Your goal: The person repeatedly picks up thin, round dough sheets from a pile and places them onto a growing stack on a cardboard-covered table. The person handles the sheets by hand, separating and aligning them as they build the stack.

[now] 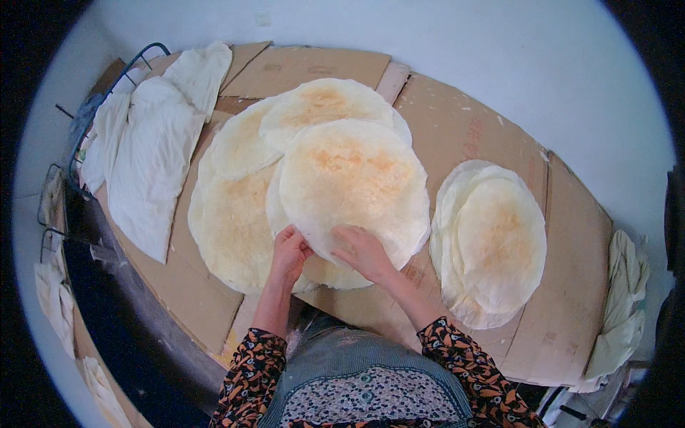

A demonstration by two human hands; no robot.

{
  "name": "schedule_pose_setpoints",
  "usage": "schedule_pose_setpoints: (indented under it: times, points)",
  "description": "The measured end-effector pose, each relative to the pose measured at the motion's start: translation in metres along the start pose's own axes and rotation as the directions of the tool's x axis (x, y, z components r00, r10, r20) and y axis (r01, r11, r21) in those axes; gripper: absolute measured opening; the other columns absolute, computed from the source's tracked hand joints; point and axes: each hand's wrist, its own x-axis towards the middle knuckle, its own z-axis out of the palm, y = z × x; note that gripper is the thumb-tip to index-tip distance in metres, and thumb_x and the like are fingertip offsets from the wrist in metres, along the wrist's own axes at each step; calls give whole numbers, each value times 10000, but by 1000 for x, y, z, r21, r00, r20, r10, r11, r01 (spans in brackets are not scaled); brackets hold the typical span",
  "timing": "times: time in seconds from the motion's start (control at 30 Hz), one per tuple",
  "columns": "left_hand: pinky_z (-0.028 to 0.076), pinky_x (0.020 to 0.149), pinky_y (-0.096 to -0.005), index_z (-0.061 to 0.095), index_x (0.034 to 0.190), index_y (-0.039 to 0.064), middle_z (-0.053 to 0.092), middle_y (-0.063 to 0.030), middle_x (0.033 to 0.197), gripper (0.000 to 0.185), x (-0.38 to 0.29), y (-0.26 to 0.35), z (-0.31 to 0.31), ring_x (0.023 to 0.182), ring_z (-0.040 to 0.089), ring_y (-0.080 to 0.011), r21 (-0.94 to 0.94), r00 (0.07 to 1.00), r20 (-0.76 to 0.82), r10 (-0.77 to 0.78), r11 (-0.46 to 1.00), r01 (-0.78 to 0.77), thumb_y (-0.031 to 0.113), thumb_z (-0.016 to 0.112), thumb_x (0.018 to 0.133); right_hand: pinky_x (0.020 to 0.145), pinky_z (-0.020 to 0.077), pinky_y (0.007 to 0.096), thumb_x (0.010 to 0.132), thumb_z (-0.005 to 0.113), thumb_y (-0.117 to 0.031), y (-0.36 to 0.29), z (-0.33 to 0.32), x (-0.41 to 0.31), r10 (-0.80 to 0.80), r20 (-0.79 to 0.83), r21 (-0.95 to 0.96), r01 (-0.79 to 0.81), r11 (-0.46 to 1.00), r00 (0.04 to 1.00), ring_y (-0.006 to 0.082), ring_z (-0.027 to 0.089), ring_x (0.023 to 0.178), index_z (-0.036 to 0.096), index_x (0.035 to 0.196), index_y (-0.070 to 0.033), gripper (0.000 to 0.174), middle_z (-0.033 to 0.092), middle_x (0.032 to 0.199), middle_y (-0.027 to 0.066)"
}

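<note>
Several large round flatbreads lie overlapping in a pile before me. The top flatbread [353,182] is pale with browned patches. My left hand [290,250] pinches its near left edge between thumb and fingers. My right hand [364,251] lies at the near edge of the same bread, palm down with the fingers slightly spread; whether it grips the edge is hidden. Under it, to the left, a wider flatbread [241,224] shows, and another browned flatbread [326,101] overlaps at the far side. A separate stack of flatbreads [497,235] sits to the right.
Flattened cardboard [572,267] covers the work surface. A white cloth [152,144] is draped at the left beside a dark metal rail [126,69]. Another pale cloth [621,310] hangs at the right end. The far side meets a pale wall [481,48].
</note>
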Motion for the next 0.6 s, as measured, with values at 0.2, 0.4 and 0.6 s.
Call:
schedule_pose_setpoints:
  times: [0.2,0.4,0.6]
  points:
    - [533,703,-364,527,1072,-31,621,-121,953,295,9,-9,17,834,622,-226,133,992,-53,116,985,-108,19,562,783,809,444,386,782,607,-268,-18,14,1,118,-171,-57,-129,990,978,285,568,933,551,1095,-66,377,592,1042,146]
    - [511,734,-369,540,1043,-43,622,-128,947,283,24,-16,8,822,613,-251,83,987,-85,139,988,-132,-13,575,764,612,460,346,803,545,-188,-2,-20,19,339,-344,14,-356,934,876,250,602,646,618,873,-58,165,595,692,164]
    - [518,709,-372,555,999,-26,622,-125,926,238,31,-19,-4,806,615,-244,14,984,-124,126,992,-125,-32,571,763,599,453,322,804,523,-208,66,-120,42,386,-527,179,-344,922,758,177,605,612,648,765,-40,213,630,664,114]
